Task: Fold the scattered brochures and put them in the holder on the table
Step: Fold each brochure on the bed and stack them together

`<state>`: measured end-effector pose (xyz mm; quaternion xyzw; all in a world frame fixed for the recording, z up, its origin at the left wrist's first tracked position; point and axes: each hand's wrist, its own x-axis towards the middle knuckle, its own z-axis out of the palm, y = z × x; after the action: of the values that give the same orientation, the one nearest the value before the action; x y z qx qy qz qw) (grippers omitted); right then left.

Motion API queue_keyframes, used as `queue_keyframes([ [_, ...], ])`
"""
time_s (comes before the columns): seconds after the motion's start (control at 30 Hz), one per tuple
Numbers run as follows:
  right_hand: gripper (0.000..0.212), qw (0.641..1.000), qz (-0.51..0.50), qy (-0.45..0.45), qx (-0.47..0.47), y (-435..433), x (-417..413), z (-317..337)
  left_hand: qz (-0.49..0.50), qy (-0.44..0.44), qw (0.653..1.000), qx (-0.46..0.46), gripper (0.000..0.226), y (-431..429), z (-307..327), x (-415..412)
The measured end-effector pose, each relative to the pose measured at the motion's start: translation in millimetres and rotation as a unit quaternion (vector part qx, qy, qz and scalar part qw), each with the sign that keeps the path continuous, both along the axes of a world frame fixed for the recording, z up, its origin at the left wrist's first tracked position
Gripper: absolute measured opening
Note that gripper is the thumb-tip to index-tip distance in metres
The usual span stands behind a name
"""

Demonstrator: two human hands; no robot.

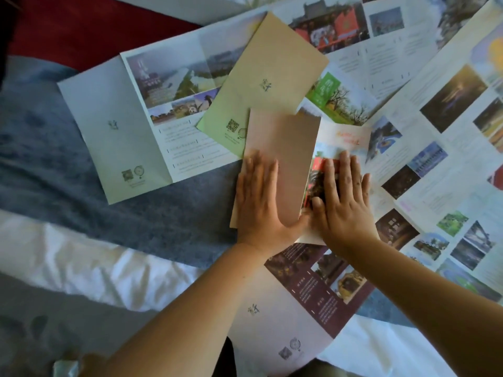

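Both hands lay flat, gripping nothing, on the half-folded pink-tan paper brochure (283,159) atop the grey woolly blanket (163,213): left hand (258,197) on its blank side, right hand (343,194) on its printed side. Folding seemed midway; next, the printed side needed turning over and creasing.

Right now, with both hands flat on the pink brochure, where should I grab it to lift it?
Probably pinch the pink brochure at its left long edge, coming from the left. That edge lies on the grey blanket alone, while its far end overlaps the green brochure. The left hand lies nearest.
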<state>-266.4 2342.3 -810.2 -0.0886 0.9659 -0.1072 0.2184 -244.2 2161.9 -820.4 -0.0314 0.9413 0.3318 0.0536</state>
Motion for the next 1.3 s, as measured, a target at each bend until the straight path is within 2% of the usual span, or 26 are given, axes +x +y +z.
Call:
queue_keyframes([
  [0.1, 0.071, 0.998, 0.058, -0.014, -0.014, -27, -8, 4, -0.004, -0.04, 0.997, 0.072, 0.094, -11, 10, -3],
  [0.17, 0.071, 0.996, 0.085, -0.008, -0.033, -50, -12, 7, -0.007, -0.079, 0.982, 0.171, 0.08, -22, 21, -6],
  [0.23, 0.07, 0.996, 0.079, 0.0, -0.051, -72, -16, 11, 0.035, -0.135, 0.939, 0.313, 0.07, -41, 33, -8],
  [0.3, 0.071, 0.996, 0.063, 0.006, -0.069, -91, -19, 13, 0.093, -0.191, 0.903, 0.374, 0.053, -65, 43, -10],
  [0.33, 0.072, 0.995, 0.058, 0.011, -0.075, -99, -21, 14, 0.107, -0.194, 0.911, 0.348, 0.04, -79, 47, -10],
  [0.4, 0.075, 0.994, 0.058, 0.027, -0.084, -114, -23, 14, 0.111, -0.15, 0.952, 0.242, 0.026, -106, 51, -11],
  [0.47, 0.074, 0.992, 0.067, 0.048, -0.101, -132, -23, 13, 0.117, -0.114, 0.972, 0.166, 0.039, -129, 54, -12],
  [0.6, 0.069, 0.987, 0.122, 0.053, -0.092, -168, -21, 2, 0.148, -0.083, 0.985, 0.043, 0.065, -155, 52, -8],
  [0.7, 0.068, 0.988, 0.144, 0.034, -0.047, -191, -18, -9, 0.105, -0.049, 0.983, -0.142, 0.073, -163, 41, -2],
  [0.73, 0.068, 0.989, 0.139, 0.029, -0.032, -196, -17, -12, 0.076, -0.048, 0.981, -0.173, 0.071, -163, 35, 1],
  [0.87, 0.068, 0.99, 0.131, 0.05, 0.004, -206, -12, -18, -0.029, -0.081, 0.977, -0.193, 0.059, -160, 5, 15],
  [1.3, 0.062, 0.991, 0.087, 0.09, -0.043, -207, -29, -1, -0.015, -0.057, 0.972, -0.229, 0.061, -172, -9, 18],
])
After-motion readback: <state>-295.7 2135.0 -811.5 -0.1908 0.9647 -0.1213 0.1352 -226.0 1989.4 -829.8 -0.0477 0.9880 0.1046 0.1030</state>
